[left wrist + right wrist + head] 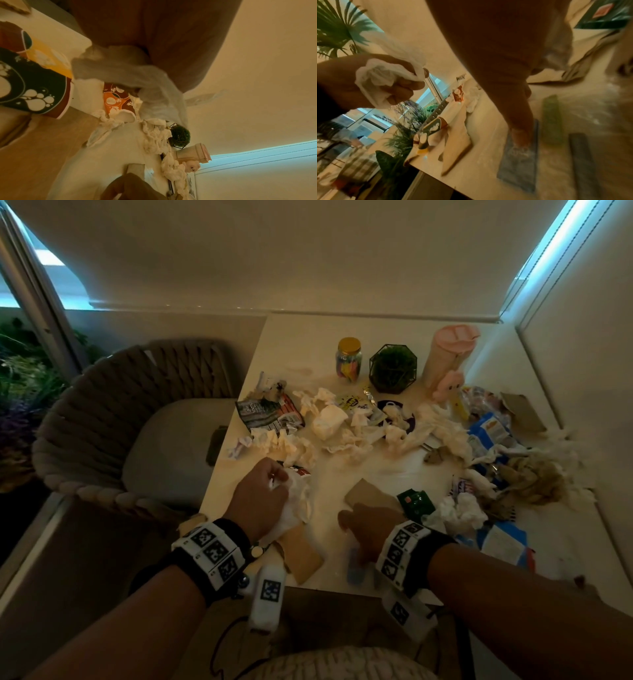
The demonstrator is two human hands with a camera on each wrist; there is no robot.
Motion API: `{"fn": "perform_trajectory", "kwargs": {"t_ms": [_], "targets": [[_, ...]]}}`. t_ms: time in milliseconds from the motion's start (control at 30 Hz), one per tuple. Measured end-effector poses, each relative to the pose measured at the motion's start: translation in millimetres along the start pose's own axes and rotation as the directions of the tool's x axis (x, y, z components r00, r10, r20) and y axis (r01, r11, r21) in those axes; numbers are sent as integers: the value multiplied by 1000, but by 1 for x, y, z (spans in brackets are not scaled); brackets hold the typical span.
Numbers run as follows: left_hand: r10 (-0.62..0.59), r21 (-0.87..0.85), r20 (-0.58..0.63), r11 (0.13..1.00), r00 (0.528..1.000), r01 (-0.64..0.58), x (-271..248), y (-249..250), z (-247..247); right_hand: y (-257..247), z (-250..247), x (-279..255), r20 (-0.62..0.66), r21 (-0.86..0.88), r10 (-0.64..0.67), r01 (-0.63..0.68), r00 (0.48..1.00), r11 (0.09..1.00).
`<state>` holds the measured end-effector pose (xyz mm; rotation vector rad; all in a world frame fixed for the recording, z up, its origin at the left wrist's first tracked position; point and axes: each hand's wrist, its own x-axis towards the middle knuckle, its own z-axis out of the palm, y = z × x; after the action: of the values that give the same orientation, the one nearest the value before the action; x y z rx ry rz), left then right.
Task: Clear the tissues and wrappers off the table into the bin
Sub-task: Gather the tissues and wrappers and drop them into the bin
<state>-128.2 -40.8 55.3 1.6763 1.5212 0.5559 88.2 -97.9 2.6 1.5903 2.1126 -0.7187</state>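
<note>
My left hand hovers over the table's near left part and grips a crumpled white tissue; the right wrist view shows its fingers curled round that tissue. My right hand is low at the near edge. One straight finger presses on a flat blue wrapper, also seen blurred in the head view. Loose tissues and wrappers lie all over the table. The left wrist view shows the held tissue hanging under the palm.
A jar, a caged green plant, a pink tumbler and a pink toy stand at the back. Brown paper pieces and a green wrapper lie near my right hand. A woven chair is left of the table.
</note>
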Motion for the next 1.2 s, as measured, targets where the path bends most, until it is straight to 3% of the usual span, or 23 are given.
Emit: {"fn": "perform_trajectory", "kwargs": {"t_ms": [300, 433, 533, 633, 733, 867, 1067, 1200], "targets": [[-41, 32, 29, 999, 999, 40, -3, -12, 4, -9, -7, 16, 19, -7, -34, 34, 999, 999], [-70, -35, 34, 997, 997, 71, -2, -16, 0, -2, -33, 11, -64, 257, 55, -37, 996, 966], [-149, -134, 8, 980, 989, 149, -1, -20, -6, 11, -54, 10, -165, 486, 193, -90, 967, 869], [-196, -194, -20, 963, 980, 188, -1, -23, -14, 23, -68, 13, -176, 615, 292, -126, 940, 778], [-225, -208, -7, 953, 974, 219, -2, -27, -25, 36, -72, 17, -189, 504, 315, -183, 930, 844], [-248, -217, -42, 948, 968, 233, -6, -33, -37, 45, -59, 22, -138, 513, 413, -291, 900, 807], [-368, -211, -43, 912, 929, 351, -10, -54, -53, 46, -48, 30, -17, 351, 410, -378, 912, 856], [-319, 0, -91, 947, 944, 320, -14, -64, -62, 46, -36, 40, -3, 264, 422, -406, 907, 875]]}}
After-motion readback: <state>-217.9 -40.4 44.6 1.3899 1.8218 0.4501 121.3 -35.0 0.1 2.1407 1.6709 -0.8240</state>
